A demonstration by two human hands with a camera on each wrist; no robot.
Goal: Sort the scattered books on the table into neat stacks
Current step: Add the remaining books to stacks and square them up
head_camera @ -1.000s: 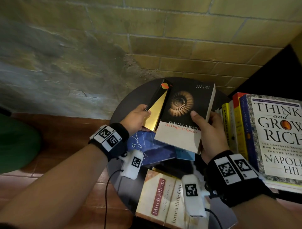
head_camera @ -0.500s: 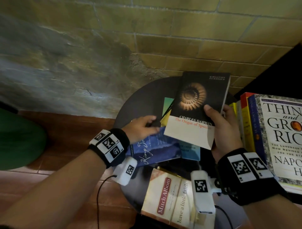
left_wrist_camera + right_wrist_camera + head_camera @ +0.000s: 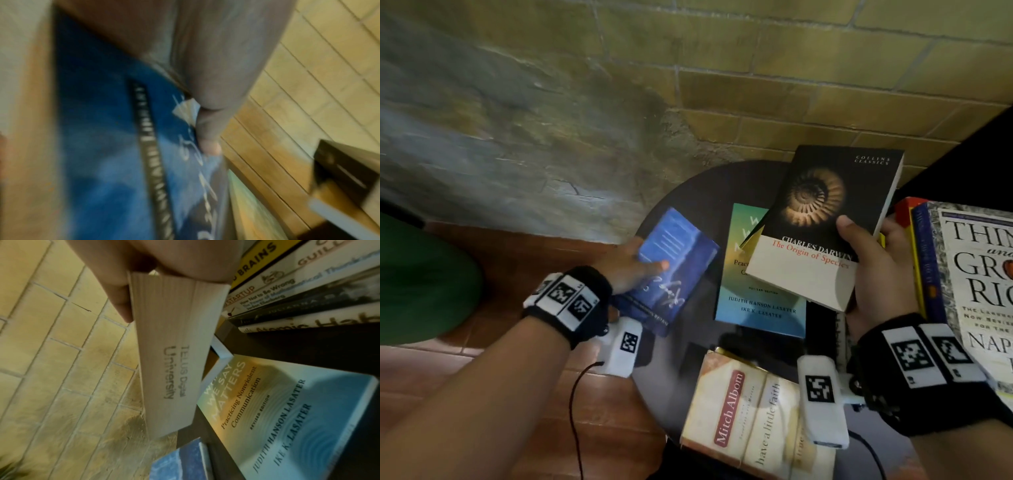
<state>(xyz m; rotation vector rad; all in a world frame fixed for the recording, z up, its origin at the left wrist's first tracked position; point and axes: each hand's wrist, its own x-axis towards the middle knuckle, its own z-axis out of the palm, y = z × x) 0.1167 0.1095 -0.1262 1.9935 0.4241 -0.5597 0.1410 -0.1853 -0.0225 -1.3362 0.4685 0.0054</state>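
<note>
Two held books (image 3: pixel 822 226) over table (image 3: pixel 688 192)

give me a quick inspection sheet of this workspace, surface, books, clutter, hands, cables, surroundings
surface: round dark table, mostly covered by books.
books: Darwin book held above the teal book, which lies flat; blue book lifted at the table's left edge; Albom book lies at the near edge; book stack on the right, spines out.
clutter: nothing seen.
hands: left hand has its grip on the blue book, thumb on the cover; right hand has its grip on the Darwin book.
cables: black cable hangs from the left wrist unit; another runs from the right one.
surroundings: brick wall, tiled floor, green object at left.
</note>
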